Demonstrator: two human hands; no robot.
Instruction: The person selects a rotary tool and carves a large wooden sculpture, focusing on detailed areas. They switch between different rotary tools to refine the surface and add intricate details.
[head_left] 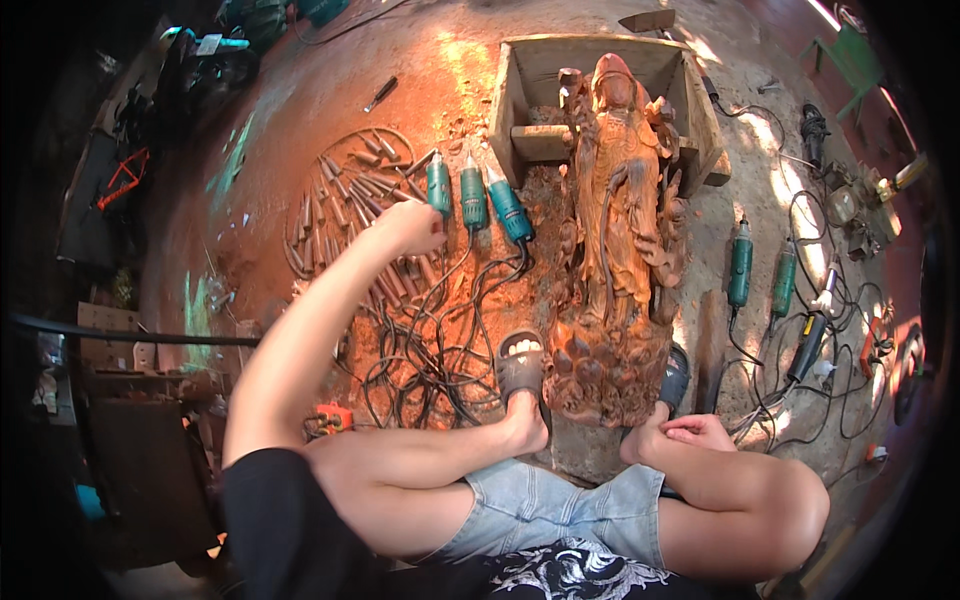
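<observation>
My left hand [415, 230] is closed around the lower end of a green die grinder [438, 182], the leftmost of three lying side by side. Just right of it are a second green grinder [473, 195] and a third, blue-green grinder [509, 207]. A carved wooden statue [625, 190] of a robed figure leans back between my feet, its upper part in a wooden box frame [505, 95]. My right hand [698, 432] rests by my right shin, fingers curled together with nothing visible in them.
Many wooden-handled carving chisels [335, 200] lie left of the grinders, above tangled black cables [420, 360]. More green grinders [740, 265] and cords lie right of the statue. A screwdriver-like tool [380, 94] and a trowel-shaped blade [647, 20] lie farther off.
</observation>
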